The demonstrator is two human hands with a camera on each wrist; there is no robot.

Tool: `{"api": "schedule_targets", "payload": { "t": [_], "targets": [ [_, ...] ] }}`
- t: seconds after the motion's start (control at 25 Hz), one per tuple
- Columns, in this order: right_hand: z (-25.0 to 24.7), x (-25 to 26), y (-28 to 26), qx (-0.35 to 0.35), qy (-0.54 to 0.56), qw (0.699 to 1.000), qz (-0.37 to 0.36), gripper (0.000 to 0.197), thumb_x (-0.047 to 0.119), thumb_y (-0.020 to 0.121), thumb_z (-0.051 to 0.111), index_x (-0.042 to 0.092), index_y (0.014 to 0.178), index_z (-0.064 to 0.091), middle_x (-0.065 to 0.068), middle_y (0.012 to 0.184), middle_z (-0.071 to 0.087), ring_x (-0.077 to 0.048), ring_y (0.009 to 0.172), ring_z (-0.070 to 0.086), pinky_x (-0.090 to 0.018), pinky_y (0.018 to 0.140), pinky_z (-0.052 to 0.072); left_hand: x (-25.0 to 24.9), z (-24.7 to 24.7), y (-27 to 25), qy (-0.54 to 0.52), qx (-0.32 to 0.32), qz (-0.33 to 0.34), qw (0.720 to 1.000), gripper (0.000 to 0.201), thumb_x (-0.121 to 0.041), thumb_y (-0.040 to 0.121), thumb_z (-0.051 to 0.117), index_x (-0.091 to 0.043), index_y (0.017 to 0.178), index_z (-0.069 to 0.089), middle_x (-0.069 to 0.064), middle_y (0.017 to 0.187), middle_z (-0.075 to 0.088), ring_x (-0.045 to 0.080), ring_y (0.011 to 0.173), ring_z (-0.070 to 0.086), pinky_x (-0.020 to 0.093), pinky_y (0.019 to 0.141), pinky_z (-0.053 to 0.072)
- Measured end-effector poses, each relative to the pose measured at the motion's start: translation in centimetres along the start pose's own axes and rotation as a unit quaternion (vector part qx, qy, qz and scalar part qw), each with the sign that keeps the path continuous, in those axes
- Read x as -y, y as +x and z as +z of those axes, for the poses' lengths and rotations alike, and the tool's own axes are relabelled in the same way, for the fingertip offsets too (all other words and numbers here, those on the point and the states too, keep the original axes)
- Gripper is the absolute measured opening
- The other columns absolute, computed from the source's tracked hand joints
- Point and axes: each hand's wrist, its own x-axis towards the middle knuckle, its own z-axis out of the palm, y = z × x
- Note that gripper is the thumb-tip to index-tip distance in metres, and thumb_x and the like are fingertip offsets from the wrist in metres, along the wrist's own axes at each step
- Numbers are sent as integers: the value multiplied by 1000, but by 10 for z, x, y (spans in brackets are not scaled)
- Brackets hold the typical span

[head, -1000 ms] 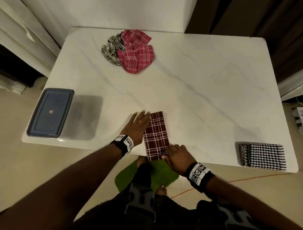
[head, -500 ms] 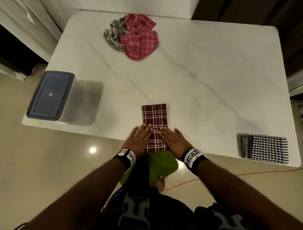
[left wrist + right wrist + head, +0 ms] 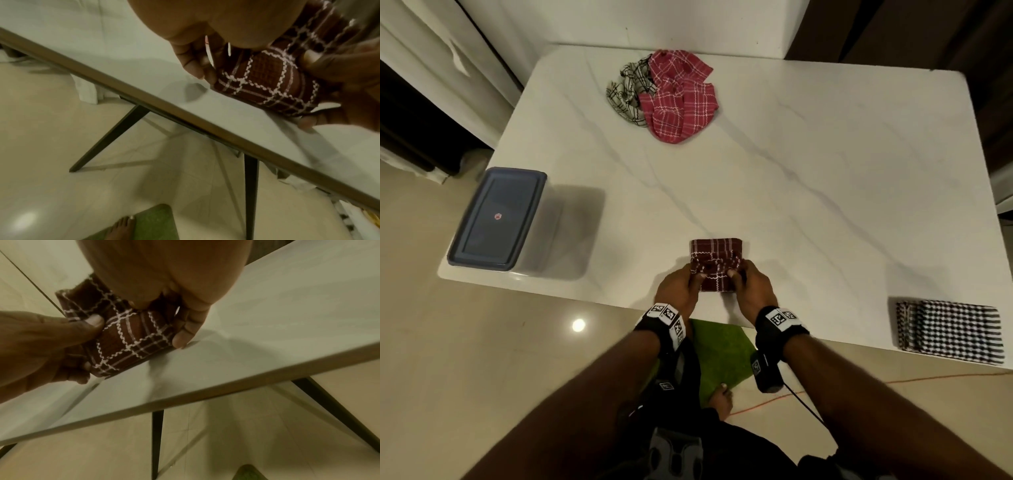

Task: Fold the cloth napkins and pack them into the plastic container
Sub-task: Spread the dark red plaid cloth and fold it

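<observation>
A dark maroon plaid napkin (image 3: 716, 263) lies at the near edge of the white marble table (image 3: 791, 178), its near end lifted and curled over toward the far end. My left hand (image 3: 681, 286) pinches the left corner of that raised end, thumb on top. My right hand (image 3: 751, 287) pinches the right corner the same way. The wrist views show the napkin (image 3: 267, 81) (image 3: 127, 340) bent into a loop between both hands. The closed plastic container (image 3: 498, 219) with a blue-grey lid stands at the table's left edge.
A crumpled red plaid napkin (image 3: 681, 99) and a cream-and-black one (image 3: 628, 92) lie heaped at the far centre. A folded black-and-white checked napkin (image 3: 950, 330) sits at the near right corner. A green mat (image 3: 722, 353) and an orange cable (image 3: 859, 385) lie on the floor.
Both hands went from pressing flat on the long folded napkin to gripping its near end and lifting it over toward the far end, halving its length.
</observation>
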Motion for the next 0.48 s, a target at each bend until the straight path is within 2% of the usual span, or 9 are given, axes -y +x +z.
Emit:
{"api": "schedule_targets", "payload": {
  "t": [0.12,0.24,0.48],
  "targets": [
    [7,2,19,-30,-19,999,39,31,40,101,41,11,101,51,-7,91,65,-29,81,61,-33,65,42,-4,-1,19,28,13,-44,999,46,-51,99,33,-15,98,61,6,92,67,28,87,63,32,71,45],
    [11,3,29,-42,-67,995,62,37,45,101,35,11,98,49,-9,87,63,-32,77,60,-33,62,41,-6,-3,34,40,32,-80,995,48,-51,101,28,-15,96,60,9,93,68,31,86,64,35,73,49],
    [15,2,47,-57,-138,982,113,54,54,101,20,12,97,54,-13,89,66,-36,82,61,-37,68,46,-9,-7,49,87,72,-93,989,50,-49,101,24,-13,94,58,11,95,66,33,85,63,36,72,48]
  ]
}}
